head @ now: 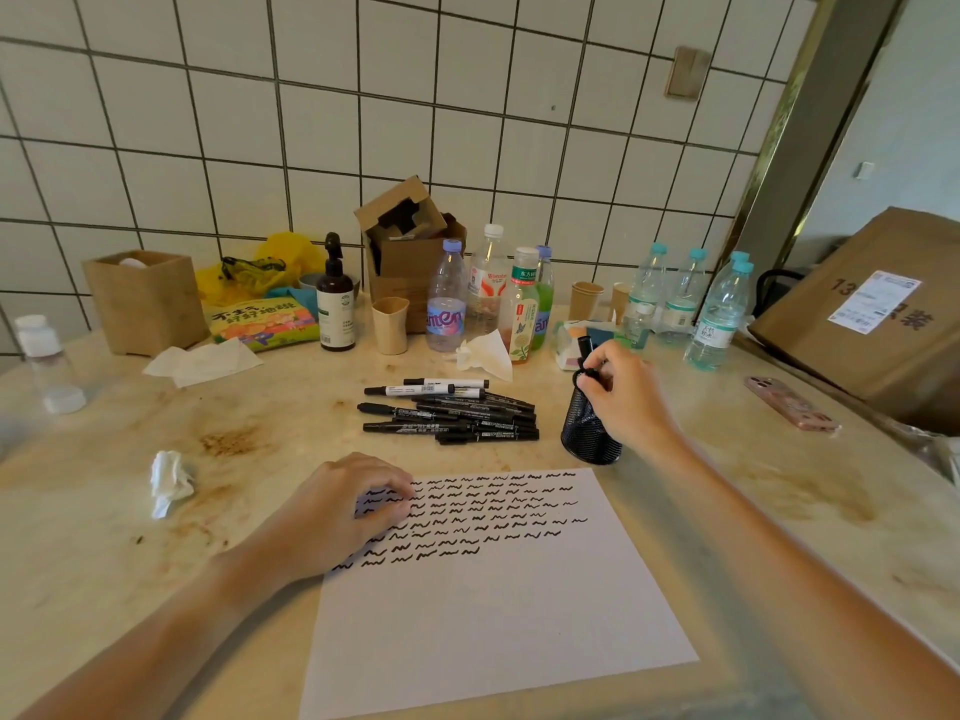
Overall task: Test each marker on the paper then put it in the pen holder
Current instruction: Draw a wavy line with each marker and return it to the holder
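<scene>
Pinching a black marker point(586, 351) between thumb and curled fingers, the right hand point(623, 394) sits right of centre, over the mouth of the black mesh holder point(589, 433). Marker stands nearly upright, lower end at the holder's rim; whether it is inside yet, cannot tell. Holder stands on the table point(104, 511) just above the paper's upper right corner.

Left hand point(343, 511) lies palm down on the upper left of the paper point(493, 615), fingers loosely bent, pressing the sheet, nothing held. Rows of black squiggles point(493, 511) cover the paper's top half; lower half is blank.

Pile of black markers point(457, 415) lies at centre, just left of the holder, above the paper, mostly lying sideways, capped.

Crumpled tissue point(169, 483) at left of the paper. Bottles point(447, 298), paper cups point(586, 299), a cardboard box point(410, 252) and a pump bottle point(335, 304) line the tiled wall behind. Pink phone point(789, 402) at right, near a large carton point(878, 304).
</scene>
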